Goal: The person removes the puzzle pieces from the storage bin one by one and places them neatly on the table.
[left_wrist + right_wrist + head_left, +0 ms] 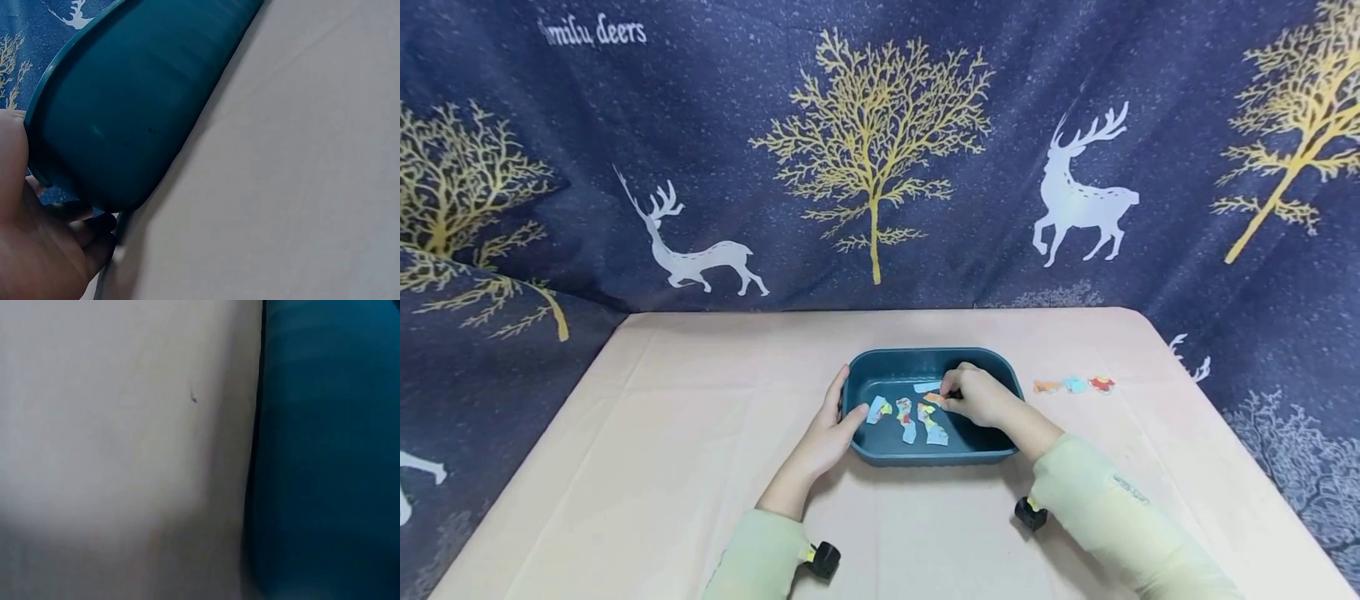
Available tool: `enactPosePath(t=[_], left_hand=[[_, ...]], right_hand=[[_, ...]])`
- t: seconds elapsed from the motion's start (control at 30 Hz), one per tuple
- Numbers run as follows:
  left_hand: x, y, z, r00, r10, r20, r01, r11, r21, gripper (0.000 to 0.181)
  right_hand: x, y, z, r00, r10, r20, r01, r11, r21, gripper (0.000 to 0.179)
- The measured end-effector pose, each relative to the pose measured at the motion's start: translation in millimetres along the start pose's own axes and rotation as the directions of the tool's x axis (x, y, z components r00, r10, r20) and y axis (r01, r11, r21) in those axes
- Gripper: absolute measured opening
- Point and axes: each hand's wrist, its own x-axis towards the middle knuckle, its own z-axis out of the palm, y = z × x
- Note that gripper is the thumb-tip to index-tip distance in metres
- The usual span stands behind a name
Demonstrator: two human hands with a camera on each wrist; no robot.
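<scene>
A dark teal plastic tub [880, 458] stands on the table, with several colourful cut pieces inside. My left hand [826, 429] grips its left end, thumb over the rim and fingers against the outer wall; the left wrist view shows the fingers [94, 240] beneath the tub's corner. My right hand [981, 396] reaches inside and pinches an orange piece [934, 399]. Near that hand lie a pale blue strip [927, 387] and a blue-and-yellow piece [934, 427]. Further left are a blue-and-red piece [906, 421] and another blue-and-yellow piece [878, 410]. The right wrist view shows only tub wall and tablecloth.
To the right of the tub, an orange piece [1047, 387], a light blue piece [1076, 384] and a red piece [1102, 383] lie in a row on the pale tablecloth [685, 467]. A dark blue curtain [715, 125] with deer and trees hangs behind.
</scene>
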Motion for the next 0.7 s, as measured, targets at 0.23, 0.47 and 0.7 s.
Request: enactPosePath(t=[0.23,0.47,0.7], left_hand=[[-0.5,0.6,-1.4,1.000,0.004,0.002,-0.004,1.000,0.009,0.063],[-0.2,0.7,-2.1,1.000,0.009,-0.008,-0.009,1.000,0.004,0.063],[-2.4,0.3,-1.6,1.000,-0.011,0.003,0.011,1.000,0.004,0.065]], right_hand=[[0.6,-0.8,-2.6,0.999,0.022,0.029,-0.024,0.997,0.076,0.012],[1.5,-0.8,-5.5,0.999,0.040,-0.005,-0.038,0.977,0.208,0.012],[-0.7,4.3,-5.9,0.999,0.015,-0.032,-0.004,0.944,0.330,0.005]])
